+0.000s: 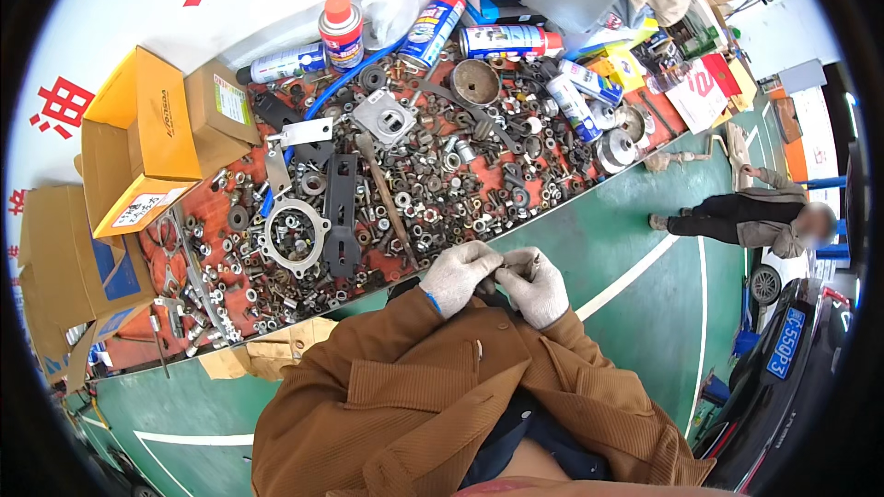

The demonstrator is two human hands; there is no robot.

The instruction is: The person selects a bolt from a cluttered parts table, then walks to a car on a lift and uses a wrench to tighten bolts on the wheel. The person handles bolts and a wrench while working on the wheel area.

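My left hand (456, 278), in a white knit glove, is closed in a pinch in front of my chest. Close beside it, my right hand (535, 289), gloved the same way, has its fingers curled in. A small dark part (488, 283) shows between the fingertips of both hands; its kind is too hidden to tell. Just beyond lies the bench top (204, 244), red and strewn with loose nuts, bolts and washers. The nearest larger pieces there are a wooden-handled tool (385, 191), a black slotted bracket (342, 212) and a round metal flange ring (296, 237).
Spray cans (342, 34) line the back of the bench. An open yellow box (143, 143) and a brown carton (74, 258) stand at the left. A metal pot (615, 151) sits near the right edge. Off right are a person (760, 218) and a dark car (783, 387).
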